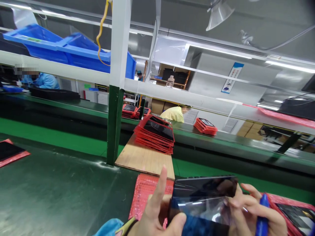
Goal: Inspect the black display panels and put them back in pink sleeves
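Observation:
My left hand [157,209] grips the left edge of a dark, glossy screen panel [201,224], thumb on its face and index finger pointing up. Across the panel lies a clear film [197,205] with bright reflections and creases near its right side. The fingertips of my right hand [258,213] pinch the film at that side, where the panel's edge is partly hidden. A blue pen [262,216] is tucked between the fingers of the same hand. Below and behind my left hand is a red bubble-wrap sheet or bag [142,193] on the bench.
A stack of dark panels in red wrap [155,134] stands on a wooden board [145,160] behind the hands. A wrapped panel [295,213] lies at right, another [12,152] at far left. A green-and-white post [114,124] rises from the green bench [61,190]. Blue bins [69,49] hang above.

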The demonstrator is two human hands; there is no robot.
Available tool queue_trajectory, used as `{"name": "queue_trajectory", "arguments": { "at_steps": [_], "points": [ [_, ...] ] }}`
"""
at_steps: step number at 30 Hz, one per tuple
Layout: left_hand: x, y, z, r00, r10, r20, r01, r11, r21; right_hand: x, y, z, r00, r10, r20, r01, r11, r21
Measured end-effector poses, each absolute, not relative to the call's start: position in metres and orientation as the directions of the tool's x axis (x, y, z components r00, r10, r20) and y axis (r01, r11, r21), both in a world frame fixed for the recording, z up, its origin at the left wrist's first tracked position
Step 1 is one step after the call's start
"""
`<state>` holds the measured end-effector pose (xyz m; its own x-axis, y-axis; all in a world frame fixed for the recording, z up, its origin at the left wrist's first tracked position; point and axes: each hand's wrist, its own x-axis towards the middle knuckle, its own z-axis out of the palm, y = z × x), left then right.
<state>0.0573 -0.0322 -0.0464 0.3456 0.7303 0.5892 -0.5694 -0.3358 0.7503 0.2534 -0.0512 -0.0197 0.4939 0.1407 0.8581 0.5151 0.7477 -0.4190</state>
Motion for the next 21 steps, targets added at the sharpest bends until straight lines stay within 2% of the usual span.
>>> {"name": "queue_trajectory", "arguments": {
  "at_steps": [3, 7, 11, 15, 17, 21],
  "points": [
    [0.058, -0.033, -0.049, 0.376, 0.739, 0.559, -0.531, -0.322, 0.784, 0.247, -0.043, -0.013, 0.441, 0.171, 0.881, 0.495, 0.773, -0.397],
    [0.054, -0.033, -0.05, 0.403, 0.733, 0.549, -0.467, -0.351, 0.812, 0.244, -0.038, -0.015, 0.507, 0.284, 0.814, 0.369, 0.782, -0.503],
    [0.052, -0.032, -0.048, 0.378, 0.698, 0.608, -0.459, -0.429, 0.778, 0.249, -0.034, -0.017, 0.508, 0.334, 0.794, 0.302, 0.794, -0.528],
    [0.05, -0.031, -0.047, 0.385, 0.703, 0.597, -0.387, -0.465, 0.797, 0.253, -0.033, -0.02, 0.544, 0.422, 0.725, 0.182, 0.785, -0.592],
    [0.049, -0.032, -0.045, 0.403, 0.719, 0.567, -0.359, -0.446, 0.82, 0.251, -0.034, -0.021, 0.551, 0.466, 0.693, 0.137, 0.768, -0.626],
    [0.049, -0.034, -0.04, 0.451, 0.775, 0.443, -0.359, -0.296, 0.885, 0.244, -0.035, -0.022, 0.594, 0.564, 0.574, 0.077, 0.67, -0.738]
  ]
}}
